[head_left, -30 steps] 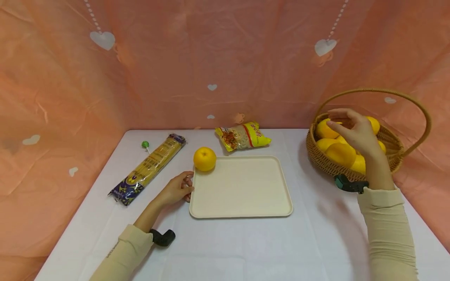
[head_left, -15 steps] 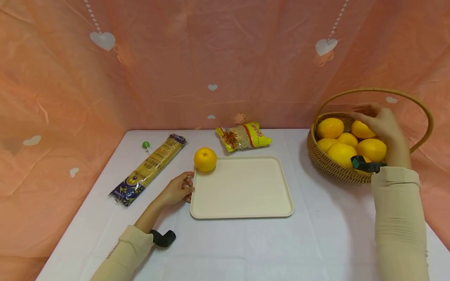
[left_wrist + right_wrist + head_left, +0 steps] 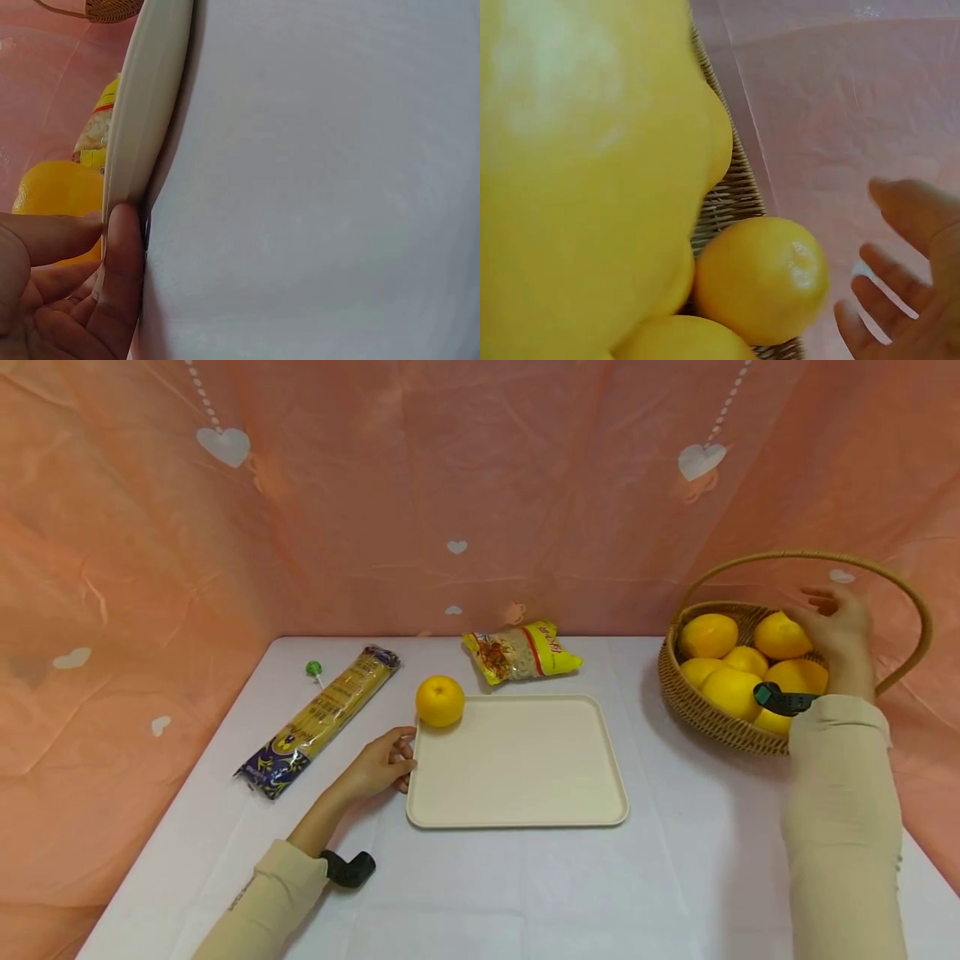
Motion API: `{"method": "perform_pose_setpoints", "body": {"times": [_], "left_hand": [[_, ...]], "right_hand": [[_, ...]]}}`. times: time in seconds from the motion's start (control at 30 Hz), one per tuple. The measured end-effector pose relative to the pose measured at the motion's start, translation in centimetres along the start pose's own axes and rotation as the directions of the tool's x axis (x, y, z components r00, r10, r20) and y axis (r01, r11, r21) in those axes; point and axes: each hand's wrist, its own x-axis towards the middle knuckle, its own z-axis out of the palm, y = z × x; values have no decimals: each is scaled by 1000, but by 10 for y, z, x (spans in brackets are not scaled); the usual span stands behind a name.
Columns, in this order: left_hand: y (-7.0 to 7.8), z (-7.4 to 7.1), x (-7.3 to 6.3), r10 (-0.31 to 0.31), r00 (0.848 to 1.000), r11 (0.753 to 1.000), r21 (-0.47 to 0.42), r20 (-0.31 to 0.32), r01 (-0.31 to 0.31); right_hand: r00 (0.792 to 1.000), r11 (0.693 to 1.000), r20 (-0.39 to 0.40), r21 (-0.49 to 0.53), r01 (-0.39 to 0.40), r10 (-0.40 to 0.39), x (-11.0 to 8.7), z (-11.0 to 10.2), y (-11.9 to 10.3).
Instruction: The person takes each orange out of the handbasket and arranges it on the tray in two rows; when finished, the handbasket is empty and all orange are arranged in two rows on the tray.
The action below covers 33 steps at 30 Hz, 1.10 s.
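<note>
My left hand [image 3: 378, 764] is at the left edge of a cream rectangular tray [image 3: 525, 768]. In the left wrist view its thumb and fingers pinch the tray's rim [image 3: 150, 105]. An orange [image 3: 440, 701] sits on the tray's far left corner. Over the right part of a wicker basket [image 3: 693, 714], my right hand [image 3: 843, 627] hovers with relaxed fingers and holds nothing. Several yellow lemons [image 3: 731, 692] fill the basket. The right wrist view shows the fingers [image 3: 889, 281] spread apart from the nearest lemon [image 3: 765, 281].
Behind the tray lies a yellow snack bag [image 3: 522, 652]. A long pack of dry noodles [image 3: 322, 718] is at the left, with a green lollipop [image 3: 313, 668] beside it. The basket's tall handle [image 3: 810, 556] arches around the right hand. A pink curtain [image 3: 480, 502] stands behind the table.
My right hand has moved rightward across the basket, uncovering the lemons, and its fingers have loosened. The left hand stays at the tray's edge; tray and orange have not moved.
</note>
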Motion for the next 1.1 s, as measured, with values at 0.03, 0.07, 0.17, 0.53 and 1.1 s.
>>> {"method": "perform_pose_setpoints", "body": {"times": [0.03, 0.07, 0.17, 0.53, 1.1], "left_hand": [[0, 0, 0, 1, 1000, 1000, 1, 1, -1], [0, 0, 0, 4, 1000, 1000, 3, 2, -4], [0, -1, 1, 11, 1000, 1000, 12, -2, -10], [0, -3, 1, 14, 1000, 999, 41, -11, -14], [0, -3, -2, -6, 1000, 998, 56, -14, 7]], "right_hand": [[1000, 1000, -1, -7, -14, 14, 0, 0, 2], [1000, 1000, 2, -10, -27, 27, 0, 0, 3], [998, 999, 29, -18, -51, 52, 3, -1, 7], [966, 995, 254, -96, -26, 50, 4, -2, 30], [980, 990, 201, -143, 24, 5, 0, 7, 35]]}}
